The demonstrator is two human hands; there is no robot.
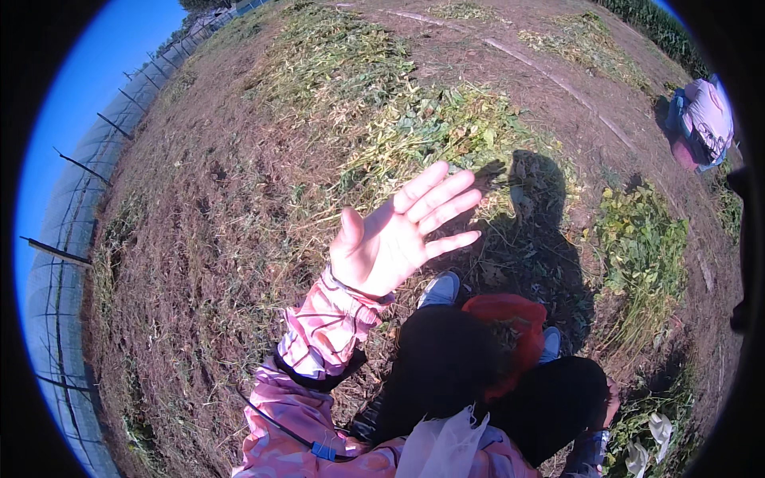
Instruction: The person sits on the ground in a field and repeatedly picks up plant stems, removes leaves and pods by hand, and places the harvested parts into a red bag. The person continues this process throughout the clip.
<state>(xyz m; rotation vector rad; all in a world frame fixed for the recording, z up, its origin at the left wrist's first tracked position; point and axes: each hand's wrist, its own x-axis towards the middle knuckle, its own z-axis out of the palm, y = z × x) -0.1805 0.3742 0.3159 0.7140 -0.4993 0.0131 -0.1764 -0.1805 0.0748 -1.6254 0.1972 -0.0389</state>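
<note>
My left hand (pixel 400 230) is raised with its palm towards me and the fingers spread, holding nothing. Its wrist comes out of a pink patterned sleeve. Beside my knee at the lower right is my right hand (pixel 612 403), mostly hidden behind the dark trouser leg, so its fingers do not show clearly. Between my legs stands a red bag (pixel 535 313) with its mouth open and some greenish plant matter inside. Just beyond my left hand lies a heap of cut leafy plants (pixel 448 128), partly in my shadow.
Another clump of yellow-green plants (pixel 642 239) lies to the right. White gloves, or similar cloth pieces (pixel 659 436), rest on greenery at the lower right. A bundle of cloth (pixel 704 122) sits farther off. Plastic sheeting with poles (pixel 57 310) lines the left side.
</note>
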